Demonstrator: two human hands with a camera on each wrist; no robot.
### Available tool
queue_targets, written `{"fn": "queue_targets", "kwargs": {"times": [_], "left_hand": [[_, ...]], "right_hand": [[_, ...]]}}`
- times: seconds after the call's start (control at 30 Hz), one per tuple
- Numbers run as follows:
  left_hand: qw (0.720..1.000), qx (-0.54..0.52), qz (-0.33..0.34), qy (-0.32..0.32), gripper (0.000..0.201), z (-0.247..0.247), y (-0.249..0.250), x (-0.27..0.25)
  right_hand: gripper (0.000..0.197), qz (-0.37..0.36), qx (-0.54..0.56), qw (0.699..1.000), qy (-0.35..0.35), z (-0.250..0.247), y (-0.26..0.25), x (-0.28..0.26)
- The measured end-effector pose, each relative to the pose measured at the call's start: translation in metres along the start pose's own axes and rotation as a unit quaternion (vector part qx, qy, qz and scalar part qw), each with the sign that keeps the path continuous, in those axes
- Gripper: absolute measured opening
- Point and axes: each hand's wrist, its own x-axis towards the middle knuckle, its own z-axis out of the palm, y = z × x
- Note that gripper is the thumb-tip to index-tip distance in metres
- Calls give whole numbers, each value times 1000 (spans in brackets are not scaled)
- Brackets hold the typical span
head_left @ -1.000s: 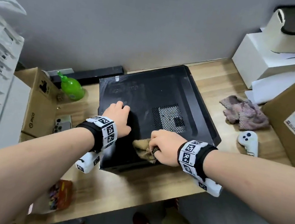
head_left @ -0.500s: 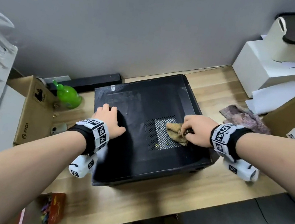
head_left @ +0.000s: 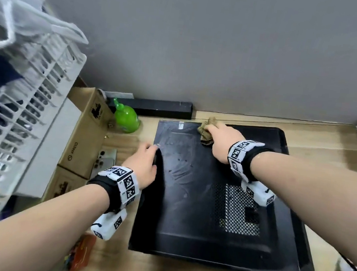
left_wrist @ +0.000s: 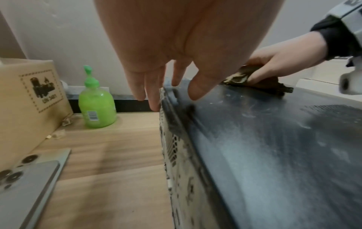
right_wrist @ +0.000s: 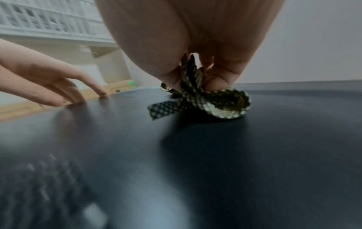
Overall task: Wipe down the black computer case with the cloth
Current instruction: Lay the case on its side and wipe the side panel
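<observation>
Right hand (head_left: 219, 138) bunching crumpled tan cloth (head_left: 206, 129) at upper-centre rim of flat black metal computer case (head_left: 195, 218) — unwiped panel stretching toward lower frame; left hand (head_left: 143, 167) loosely spread, bracing left edge.

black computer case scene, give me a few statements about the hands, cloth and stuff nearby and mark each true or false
1. The right hand grips the bunched brownish woven cloth at the far edge of the black metal computer case. True.
2. The left hand also holds a cloth. False: it holds nothing, its straight fingers at the case's left edge.
3. The green plastic pump bottle stands on top of the case. False: it stands on the wooden desk beside the case.
4. The cloth covers the perforated vent. False: the vent is uncovered, nearer the person.
</observation>
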Motion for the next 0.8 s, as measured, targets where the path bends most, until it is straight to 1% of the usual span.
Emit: {"fn": "queue_targets", "kwargs": {"times": [0.07, 0.17, 0.23, 0.3, 0.37, 0.4, 0.5, 0.57, 0.63, 0.73, 0.8], "left_hand": [[999, -12, -38, -21, 51, -3, -11, 0], [993, -7, -85, -79, 40, -8, -27, 3], [989, 3, -99, -111, 32, -9, -33, 5], [988, 0, -95, -119, 34, -8, -35, 7], [990, 0, -89, -109, 40, -7, -29, 11], [991, -2, -82, -105, 40, -6, -25, 12], [992, 16, -65, -105, 31, -6, -6, 12], [992, 42, -57, -101, 28, -5, 2, 5], [992, 64, -45, -97, 29, -5, 3, -2], [994, 79, -2, -81, 33, -6, 2, -15], [993, 101, 18, -59, 41, -4, 7, -28]], "right_hand": [[65, -61, -5, 998, -23, 13, -44, 5], [56, -179, -15, 983, -44, 40, -103, -7], [52, -231, -16, 971, -68, 54, -119, -20], [54, -239, -10, 968, -79, 55, -108, -27], [55, -205, 1, 977, -61, 42, -78, -29], [54, -173, 4, 984, -50, 34, -56, -29], [55, -33, 13, 999, -8, 11, 18, -36], [55, 47, 23, 999, 8, 6, 51, -46], [57, 83, 29, 996, 8, 6, 58, -60], [55, 91, 34, 995, 23, 22, 43, -93], [51, 93, 49, 994, 36, 36, 29, -122]]}}
